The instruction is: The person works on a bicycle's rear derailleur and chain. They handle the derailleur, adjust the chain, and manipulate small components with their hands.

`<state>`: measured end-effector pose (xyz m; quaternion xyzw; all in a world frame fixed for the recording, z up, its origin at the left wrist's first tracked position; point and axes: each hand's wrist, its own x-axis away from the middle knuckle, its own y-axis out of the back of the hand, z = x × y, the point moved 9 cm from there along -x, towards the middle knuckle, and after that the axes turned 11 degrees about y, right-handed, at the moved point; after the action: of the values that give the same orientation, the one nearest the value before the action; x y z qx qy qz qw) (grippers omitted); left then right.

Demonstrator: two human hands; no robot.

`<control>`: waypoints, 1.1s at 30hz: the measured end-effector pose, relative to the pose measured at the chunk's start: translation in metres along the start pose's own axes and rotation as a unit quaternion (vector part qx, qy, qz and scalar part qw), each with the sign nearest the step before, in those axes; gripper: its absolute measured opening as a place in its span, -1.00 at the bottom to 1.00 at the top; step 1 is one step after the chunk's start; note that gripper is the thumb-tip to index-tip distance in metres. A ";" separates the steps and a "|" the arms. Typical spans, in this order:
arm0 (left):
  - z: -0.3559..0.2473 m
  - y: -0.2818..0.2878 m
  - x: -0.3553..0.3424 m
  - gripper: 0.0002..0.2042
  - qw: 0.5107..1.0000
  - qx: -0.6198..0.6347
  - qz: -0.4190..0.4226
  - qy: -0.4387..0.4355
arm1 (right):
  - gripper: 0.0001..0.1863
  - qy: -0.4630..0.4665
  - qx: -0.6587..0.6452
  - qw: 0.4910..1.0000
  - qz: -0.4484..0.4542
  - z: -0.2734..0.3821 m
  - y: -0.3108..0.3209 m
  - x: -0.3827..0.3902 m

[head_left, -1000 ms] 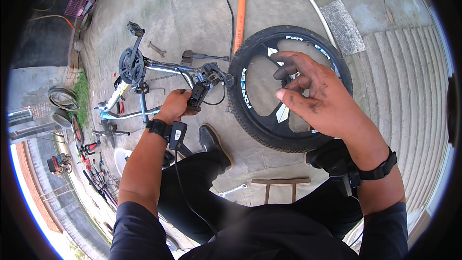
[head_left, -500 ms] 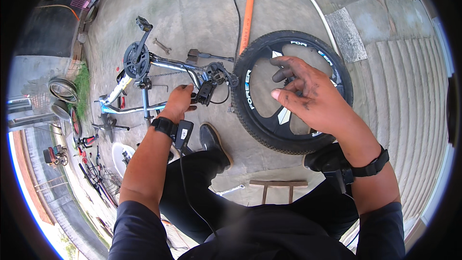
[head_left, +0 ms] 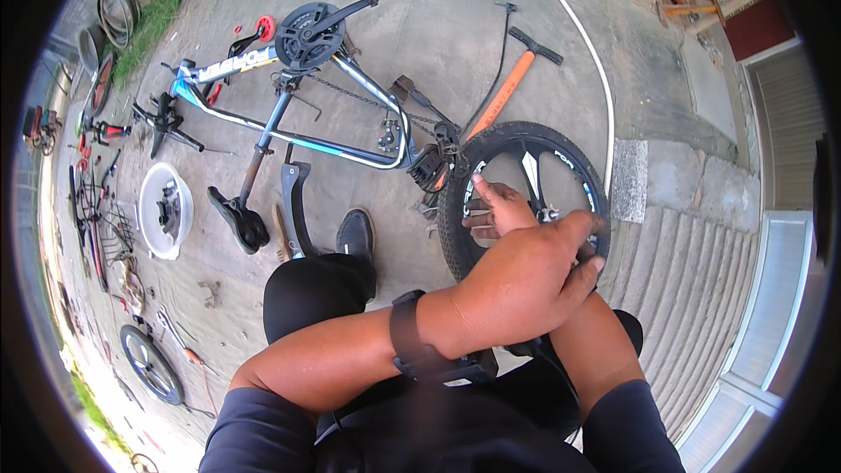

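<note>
My left forearm, with a black strap around it, crosses over my right forearm. My left hand (head_left: 539,267) lies over the right wrist, thumb and fingers curled in at its far side; what they grip is hidden. Beyond it, my right hand (head_left: 504,208) reaches out with its fingers apart, nothing held in it. Both hands are above a bicycle wheel (head_left: 454,241) with a knobbly black tyre and dark spokes, lying flat on the ground. To its left lies a blue-and-white bicycle frame (head_left: 324,142), with its chainring (head_left: 311,38) and saddle (head_left: 238,221) attached.
An orange hand pump (head_left: 506,95) lies behind the wheel. A white hose (head_left: 589,42) runs along the ground at the right. On the left are a white tub (head_left: 147,226) holding dark parts, a mudguard (head_left: 296,201) and another wheel (head_left: 151,366). My shoe (head_left: 355,236) stands near the frame.
My left hand has left the frame's rear end and moved right onto my right wrist. My right hand is now partly covered. The view has shifted, showing more ground at the left.
</note>
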<state>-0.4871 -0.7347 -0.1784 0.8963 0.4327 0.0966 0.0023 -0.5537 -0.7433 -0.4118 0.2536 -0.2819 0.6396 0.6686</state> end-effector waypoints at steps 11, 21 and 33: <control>-0.002 0.072 0.020 -0.69 0.990 0.057 -0.104 -0.075 | -0.49 -0.041 0.014 0.996 -0.074 -0.004 -0.076 -0.072; -0.005 0.074 0.027 -0.75 0.992 0.073 -0.074 -0.072 | -0.61 0.020 0.282 0.957 -0.057 0.027 -0.051 -0.085; -0.005 0.085 0.030 -0.78 0.987 0.102 -0.089 -0.081 | -0.29 0.234 0.742 0.628 0.006 0.101 -0.072 -0.087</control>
<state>-0.4039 -0.7647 -0.1605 0.8547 0.5166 -0.0217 -0.0456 -0.4896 -0.8802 -0.3991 0.5040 0.4530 0.6740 0.2941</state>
